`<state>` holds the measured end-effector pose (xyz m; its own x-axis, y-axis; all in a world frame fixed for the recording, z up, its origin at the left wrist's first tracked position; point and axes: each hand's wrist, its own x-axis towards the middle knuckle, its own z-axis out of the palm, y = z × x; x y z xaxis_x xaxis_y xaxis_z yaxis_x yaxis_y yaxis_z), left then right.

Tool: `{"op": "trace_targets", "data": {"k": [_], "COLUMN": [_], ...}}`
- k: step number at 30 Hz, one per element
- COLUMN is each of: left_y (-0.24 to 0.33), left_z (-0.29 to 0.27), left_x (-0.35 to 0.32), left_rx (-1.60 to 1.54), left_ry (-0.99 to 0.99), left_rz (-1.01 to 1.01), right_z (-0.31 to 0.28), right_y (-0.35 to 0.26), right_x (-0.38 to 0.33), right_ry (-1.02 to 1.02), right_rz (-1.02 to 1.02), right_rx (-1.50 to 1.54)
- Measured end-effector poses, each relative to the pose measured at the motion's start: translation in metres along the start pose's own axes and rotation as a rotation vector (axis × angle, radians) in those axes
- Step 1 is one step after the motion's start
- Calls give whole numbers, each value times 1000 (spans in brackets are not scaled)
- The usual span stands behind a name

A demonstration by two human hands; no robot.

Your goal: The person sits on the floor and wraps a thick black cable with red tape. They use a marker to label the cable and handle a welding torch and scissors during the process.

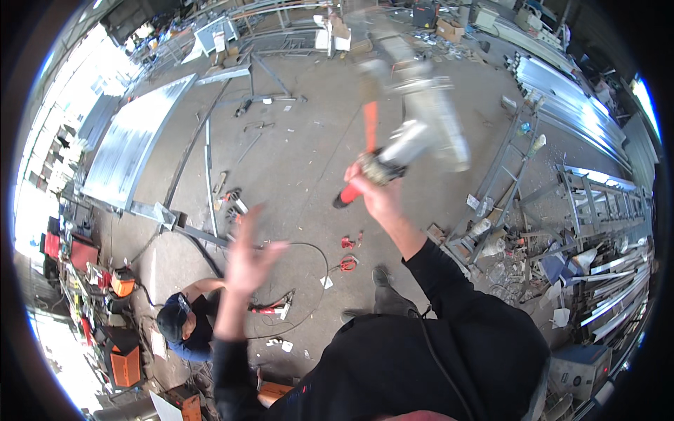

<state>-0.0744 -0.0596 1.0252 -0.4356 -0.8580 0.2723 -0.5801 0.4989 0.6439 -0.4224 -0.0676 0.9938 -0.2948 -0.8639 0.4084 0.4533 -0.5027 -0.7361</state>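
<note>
Overhead, the right hand (pixel 373 191) grips a blurred power tool (pixel 414 133) with an orange handle; the left hand (pixel 247 256) is open, empty

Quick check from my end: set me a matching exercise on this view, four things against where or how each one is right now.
Things:
1. right hand
2. left hand
3. crouching person
4. metal sheet

States or places:
A. flat on the concrete floor, upper left
B. open, fingers spread, holding nothing
C. low on the floor at lower left, beside orange machines
D. raised, gripping a motion-blurred power tool with an orange handle

Pairs: 1-D, 2-B, 3-C, 4-A
</note>
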Motion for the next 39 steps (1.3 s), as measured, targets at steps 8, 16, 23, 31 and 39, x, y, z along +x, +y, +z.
{"op": "trace_targets", "data": {"k": [8,16,23,31,39], "left_y": [116,175,179,32,-360], "left_z": [210,304,388,407,347], "left_x": [185,297,438,516,476], "left_rx": [-230,-319,-548,-647,-610], "left_ry": [-39,-76,-97,-241,-4], "left_rz": [452,736,369,12,-795], "right_z": [-44,-140,-177,-176,-144], "right_y": [-116,-214,-246,-56,286], "right_x": [-7,64,262,583,839], "right_ry": [182,499,80,-455,-649], "right_rz": [-405,-1065,-585,489,1051], "right_rx": [-32,-630,-834,-1067,-1306]}}
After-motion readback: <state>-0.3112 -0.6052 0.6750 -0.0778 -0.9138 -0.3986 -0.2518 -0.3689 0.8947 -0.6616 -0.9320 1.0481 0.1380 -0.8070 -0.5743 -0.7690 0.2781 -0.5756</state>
